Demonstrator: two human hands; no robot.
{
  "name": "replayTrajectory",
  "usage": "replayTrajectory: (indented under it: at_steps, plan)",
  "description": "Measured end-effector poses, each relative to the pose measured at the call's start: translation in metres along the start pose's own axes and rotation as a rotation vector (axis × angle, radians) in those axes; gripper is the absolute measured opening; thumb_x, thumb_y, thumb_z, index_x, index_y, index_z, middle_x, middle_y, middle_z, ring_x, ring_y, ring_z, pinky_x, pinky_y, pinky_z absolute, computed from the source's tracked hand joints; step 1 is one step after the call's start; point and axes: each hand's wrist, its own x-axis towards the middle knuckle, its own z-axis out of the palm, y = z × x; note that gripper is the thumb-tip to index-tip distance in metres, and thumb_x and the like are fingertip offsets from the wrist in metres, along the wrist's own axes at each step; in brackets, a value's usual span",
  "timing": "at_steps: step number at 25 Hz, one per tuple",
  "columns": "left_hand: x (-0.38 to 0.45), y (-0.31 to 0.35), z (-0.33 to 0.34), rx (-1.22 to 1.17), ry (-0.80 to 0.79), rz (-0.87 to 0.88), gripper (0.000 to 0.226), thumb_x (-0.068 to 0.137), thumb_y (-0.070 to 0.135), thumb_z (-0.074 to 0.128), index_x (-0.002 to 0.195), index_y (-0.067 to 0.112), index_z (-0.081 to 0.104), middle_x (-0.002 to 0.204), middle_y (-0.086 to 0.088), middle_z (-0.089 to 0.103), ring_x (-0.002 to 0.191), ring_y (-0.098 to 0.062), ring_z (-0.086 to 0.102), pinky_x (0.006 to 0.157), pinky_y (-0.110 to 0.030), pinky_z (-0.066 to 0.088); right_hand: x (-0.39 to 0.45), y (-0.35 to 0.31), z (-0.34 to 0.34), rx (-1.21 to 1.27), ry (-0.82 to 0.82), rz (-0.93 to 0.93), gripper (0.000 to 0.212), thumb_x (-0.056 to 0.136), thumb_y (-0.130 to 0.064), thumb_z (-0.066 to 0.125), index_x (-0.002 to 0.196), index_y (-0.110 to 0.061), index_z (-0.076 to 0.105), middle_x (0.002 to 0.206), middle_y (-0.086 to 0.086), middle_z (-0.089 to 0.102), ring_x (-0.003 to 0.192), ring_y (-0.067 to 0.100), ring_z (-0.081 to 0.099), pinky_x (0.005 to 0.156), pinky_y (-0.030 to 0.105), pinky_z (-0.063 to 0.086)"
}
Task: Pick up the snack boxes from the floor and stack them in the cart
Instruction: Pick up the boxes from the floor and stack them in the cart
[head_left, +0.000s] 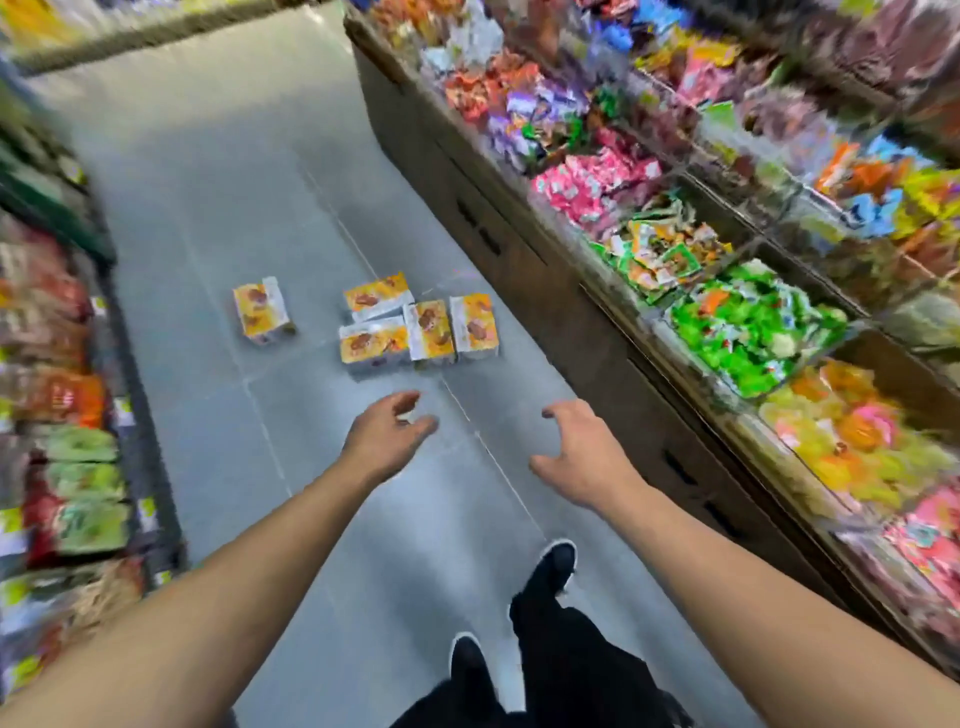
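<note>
Both bare hands, left hand (387, 434) and right hand (576, 454), reach out empty with fingers loosely spread; five yellow-and-white cardboard snack boxes (418, 330) lie on the grey tiled floor (218, 218) just beyond the fingertips.

Both forearms are bare, with no sleeve, watch or band showing anywhere along them up to the lower corners of the frame. The left hand (387, 434) and right hand (576, 457) wear no gloves or rings that can be made out. At bottom centre, dark black trousers (571, 660) cover the legs, and the black shoes (553, 564) have pale edging around the toe.
</note>
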Motion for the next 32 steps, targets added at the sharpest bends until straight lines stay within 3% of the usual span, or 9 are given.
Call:
replayTrajectory:
  at_steps: [9,13,18,23,27,32]
  plan:
    - [0.124,-0.053,-0.131,-0.149,0.364,-0.262,0.049,0.086,0.026,0.068,0.131,0.013,0.056,0.134,-0.007,0.058,0.119,-0.020,0.057,0.100,-0.029,0.040,0.218,-0.124,0.019,-0.097,-0.204,-0.240,0.062,0.083,-0.036,0.066,0.137,-0.013,0.046,0.142,0.008,0.045,0.130,0.024,0.043,0.104,0.032,0.035]
    - [0.173,-0.072,-0.172,-0.214,0.439,-0.361,0.050,0.086,0.030,0.067,0.132,0.016,0.055,0.134,-0.003,0.058,0.120,-0.019,0.057,0.104,-0.033,0.042,0.299,-0.177,0.026,-0.190,-0.312,-0.305,0.061,0.083,-0.034,0.067,0.136,-0.011,0.046,0.141,0.010,0.045,0.127,0.027,0.045,0.101,0.031,0.037]
    - [0.261,-0.118,-0.232,-0.279,0.429,-0.431,0.052,0.086,0.032,0.065,0.135,0.019,0.052,0.137,-0.001,0.056,0.117,-0.018,0.058,0.095,-0.025,0.039,0.403,-0.260,0.066,-0.277,-0.381,-0.339,0.060,0.083,-0.032,0.068,0.134,-0.010,0.047,0.138,0.011,0.046,0.125,0.027,0.046,0.097,0.031,0.038]
    - [0.370,-0.183,-0.272,-0.287,0.334,-0.460,0.051,0.085,0.032,0.066,0.134,0.021,0.053,0.136,0.000,0.057,0.115,-0.016,0.059,0.099,-0.030,0.043,0.495,-0.302,0.132,-0.330,-0.368,-0.261,0.061,0.083,-0.032,0.068,0.136,-0.014,0.046,0.139,0.007,0.046,0.122,0.026,0.050,0.091,0.029,0.038]
    - [0.462,-0.235,-0.278,-0.241,0.235,-0.475,0.051,0.085,0.033,0.066,0.133,0.023,0.054,0.135,0.002,0.057,0.110,-0.016,0.062,0.101,-0.035,0.045,0.569,-0.288,0.192,-0.342,-0.401,-0.175,0.067,0.080,-0.033,0.069,0.139,-0.014,0.043,0.142,0.007,0.043,0.125,0.027,0.048,0.096,0.031,0.040]
    - [0.582,-0.317,-0.237,-0.200,0.167,-0.461,0.053,0.084,0.033,0.067,0.134,0.024,0.053,0.135,0.004,0.057,0.106,-0.014,0.063,0.098,-0.032,0.047,0.679,-0.228,0.287,-0.410,-0.431,-0.206,0.074,0.080,-0.034,0.070,0.144,-0.015,0.038,0.148,0.006,0.038,0.132,0.026,0.042,0.102,0.032,0.037]
